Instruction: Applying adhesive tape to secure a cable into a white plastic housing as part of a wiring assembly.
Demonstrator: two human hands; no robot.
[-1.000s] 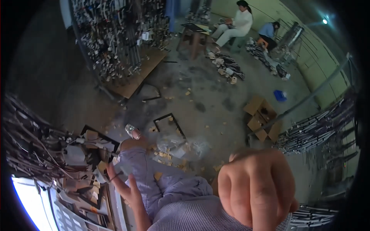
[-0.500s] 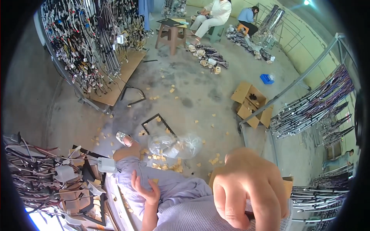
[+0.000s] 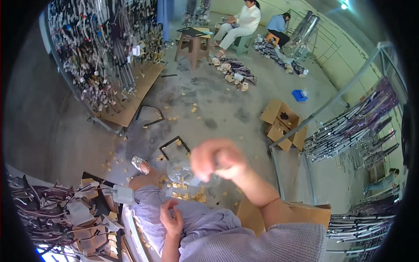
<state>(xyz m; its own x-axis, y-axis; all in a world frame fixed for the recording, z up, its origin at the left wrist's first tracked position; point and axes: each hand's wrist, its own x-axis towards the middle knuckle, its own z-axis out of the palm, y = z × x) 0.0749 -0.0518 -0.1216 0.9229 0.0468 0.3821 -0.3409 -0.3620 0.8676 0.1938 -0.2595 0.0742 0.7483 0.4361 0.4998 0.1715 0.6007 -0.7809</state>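
My left hand (image 3: 171, 219) hovers over my lap near the grey-purple trousers (image 3: 152, 209), fingers loosely bent and apart, with nothing visible in them. In front of me my right hand (image 3: 218, 160) is raised and smeared by motion. Its fingers look curled, but whether they hold anything cannot be made out. Below that hand, a clear plastic bag (image 3: 181, 174) and scattered small tan squares (image 3: 187, 196) lie on the floor. Left of my lap is a pile of wire harnesses (image 3: 48, 205) with white connectors (image 3: 123, 194).
Wire harnesses hang on racks at the left (image 3: 104, 48) and right (image 3: 349, 126). A cardboard box (image 3: 273, 111) stands near the right metal frame; another box (image 3: 314, 213) is beside my right arm. A blue bin (image 3: 300, 95), black frame pieces (image 3: 168, 142) and seated people (image 3: 244, 19) are farther off.
My right hand has swung from close in front at the lower right to farther forward and left. The left hand's fingers have curled in more, and the view has shifted slightly.
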